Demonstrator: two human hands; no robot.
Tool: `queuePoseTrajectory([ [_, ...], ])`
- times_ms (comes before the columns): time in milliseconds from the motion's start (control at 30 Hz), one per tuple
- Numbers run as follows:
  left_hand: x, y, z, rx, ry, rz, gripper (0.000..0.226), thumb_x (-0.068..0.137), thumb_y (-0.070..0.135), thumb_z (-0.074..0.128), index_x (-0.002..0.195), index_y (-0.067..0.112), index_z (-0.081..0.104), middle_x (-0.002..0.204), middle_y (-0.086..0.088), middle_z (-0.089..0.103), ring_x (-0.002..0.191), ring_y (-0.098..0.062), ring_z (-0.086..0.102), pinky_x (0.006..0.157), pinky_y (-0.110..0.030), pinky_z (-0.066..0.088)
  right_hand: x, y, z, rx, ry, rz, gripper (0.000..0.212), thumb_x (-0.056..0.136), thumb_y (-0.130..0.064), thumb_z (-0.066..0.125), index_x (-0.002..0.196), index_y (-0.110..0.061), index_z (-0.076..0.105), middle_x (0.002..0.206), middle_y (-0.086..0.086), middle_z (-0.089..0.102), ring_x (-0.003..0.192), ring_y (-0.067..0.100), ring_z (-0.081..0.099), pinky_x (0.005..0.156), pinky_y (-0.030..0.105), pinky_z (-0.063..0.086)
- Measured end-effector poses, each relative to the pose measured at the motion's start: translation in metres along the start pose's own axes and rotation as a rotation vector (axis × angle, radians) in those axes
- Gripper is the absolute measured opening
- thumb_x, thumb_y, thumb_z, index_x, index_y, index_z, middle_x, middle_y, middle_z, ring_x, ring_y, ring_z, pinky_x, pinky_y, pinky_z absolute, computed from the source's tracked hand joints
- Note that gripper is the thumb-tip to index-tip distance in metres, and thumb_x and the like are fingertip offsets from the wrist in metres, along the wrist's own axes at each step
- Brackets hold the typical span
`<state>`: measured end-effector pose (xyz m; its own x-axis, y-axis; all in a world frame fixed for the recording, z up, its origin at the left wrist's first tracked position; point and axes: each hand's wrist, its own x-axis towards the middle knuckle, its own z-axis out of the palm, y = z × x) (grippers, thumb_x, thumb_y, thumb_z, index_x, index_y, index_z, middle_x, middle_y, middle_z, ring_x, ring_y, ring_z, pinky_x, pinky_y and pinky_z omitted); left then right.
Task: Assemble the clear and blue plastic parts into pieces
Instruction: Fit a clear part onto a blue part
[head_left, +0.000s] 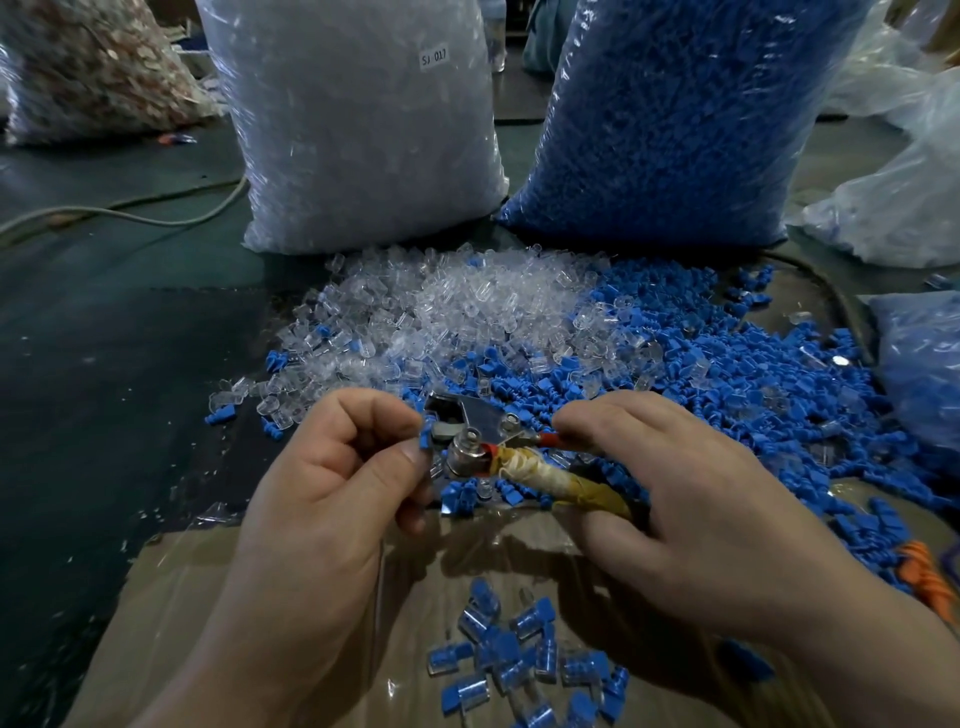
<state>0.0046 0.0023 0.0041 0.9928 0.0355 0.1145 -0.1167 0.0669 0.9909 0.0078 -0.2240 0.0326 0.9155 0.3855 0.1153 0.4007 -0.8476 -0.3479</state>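
Dark counter (114, 374) — on it a clear-parts bag (358, 130), a blue-parts bag (670, 130), a loose mixed heap (519, 322), a cardboard sheet (171, 613).

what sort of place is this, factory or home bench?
Probably a small piecework assembly shop: bulk sack of clear parts, bulk sack of blue parts, a loose mixed heap, a hand tool, assembled pieces piled on cardboard.

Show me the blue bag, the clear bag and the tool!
blue bag (670, 114): head view, front middle.
clear bag (358, 130): head view, front middle.
tool (485, 418): head view, metal plate.
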Motion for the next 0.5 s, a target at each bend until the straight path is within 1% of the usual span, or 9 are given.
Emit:
queuePoseTrajectory([
  [100,0.0,-0.001,-0.001,0.013,-0.025,0.005,0.018,0.08,0.015,0.06,0.086,0.029,0.069,0.077,-0.007,0.066,0.063,-0.014,0.061,0.051,-0.026,0.052,0.001,-0.003,0.001,-0.027,0.008,-0.003,0.053,0.075,-0.059,0.041,0.126,-0.047,0.037,0.114,-0.024,0.051,0.104,0.0,0.046,0.085,0.017,0.036],
  [200,-0.001,0.0,-0.001,0.039,-0.052,-0.01,0.015,0.08,0.018,0.061,0.086,0.029,0.068,0.079,-0.01,0.065,0.064,-0.015,0.06,0.052,-0.027,0.054,0.003,-0.005,0.001,-0.074,-0.003,0.003,0.049,0.075,-0.064,0.036,0.121,-0.045,0.044,0.101,-0.023,0.055,0.094,0.003,0.051,0.084,0.025,0.045],
  [233,-0.002,0.0,0.0,0.041,-0.048,-0.015,0.014,0.08,0.018,0.063,0.086,0.03,0.068,0.079,-0.01,0.065,0.064,-0.015,0.06,0.053,-0.028,0.054,0.004,-0.005,0.0,-0.083,-0.011,0.008,0.05,0.076,-0.065,0.035,0.12,-0.045,0.048,0.097,-0.023,0.054,0.09,0.003,0.05,0.082,0.024,0.045],
  [300,-0.002,0.001,0.002,0.029,-0.031,-0.014,0.011,0.083,0.02,0.072,0.085,0.03,0.068,0.078,-0.007,0.066,0.063,-0.014,0.06,0.052,-0.027,0.054,0.005,-0.005,0.0,-0.093,-0.013,0.012,0.051,0.075,-0.065,0.033,0.117,-0.044,0.053,0.089,-0.024,0.053,0.083,0.002,0.048,0.074,0.018,0.038],
  [333,-0.002,0.002,0.002,0.023,-0.023,-0.01,0.01,0.082,0.022,0.071,0.084,0.031,0.069,0.077,-0.005,0.067,0.062,-0.013,0.06,0.052,-0.026,0.054,0.005,-0.006,-0.001,-0.098,-0.011,0.013,0.052,0.074,-0.065,0.033,0.115,-0.043,0.055,0.087,-0.023,0.052,0.081,0.002,0.047,0.071,0.017,0.034],
  [367,-0.003,0.004,0.003,0.022,-0.012,-0.005,0.011,0.077,0.024,0.067,0.083,0.032,0.068,0.076,-0.003,0.067,0.061,-0.013,0.061,0.051,-0.024,0.054,0.005,-0.007,-0.001,-0.102,-0.01,0.014,0.051,0.074,-0.064,0.033,0.113,-0.042,0.056,0.086,-0.023,0.052,0.08,0.003,0.047,0.07,0.018,0.032],
  [433,-0.004,0.007,0.006,0.033,0.013,0.007,0.015,0.07,0.024,0.062,0.081,0.033,0.068,0.075,-0.001,0.068,0.059,-0.01,0.062,0.049,-0.021,0.053,0.004,-0.009,-0.001,-0.092,-0.009,0.017,0.05,0.072,-0.064,0.034,0.11,-0.041,0.056,0.085,-0.022,0.052,0.079,0.003,0.047,0.07,0.021,0.033],
  [500,-0.006,0.01,0.008,0.051,0.039,0.025,0.015,0.069,0.024,0.064,0.079,0.034,0.067,0.074,0.0,0.068,0.056,-0.009,0.063,0.048,-0.019,0.052,0.002,-0.009,0.0,-0.06,-0.001,0.032,0.047,0.072,-0.066,0.036,0.108,-0.043,0.055,0.086,-0.023,0.052,0.08,0.002,0.048,0.069,0.02,0.035],
])
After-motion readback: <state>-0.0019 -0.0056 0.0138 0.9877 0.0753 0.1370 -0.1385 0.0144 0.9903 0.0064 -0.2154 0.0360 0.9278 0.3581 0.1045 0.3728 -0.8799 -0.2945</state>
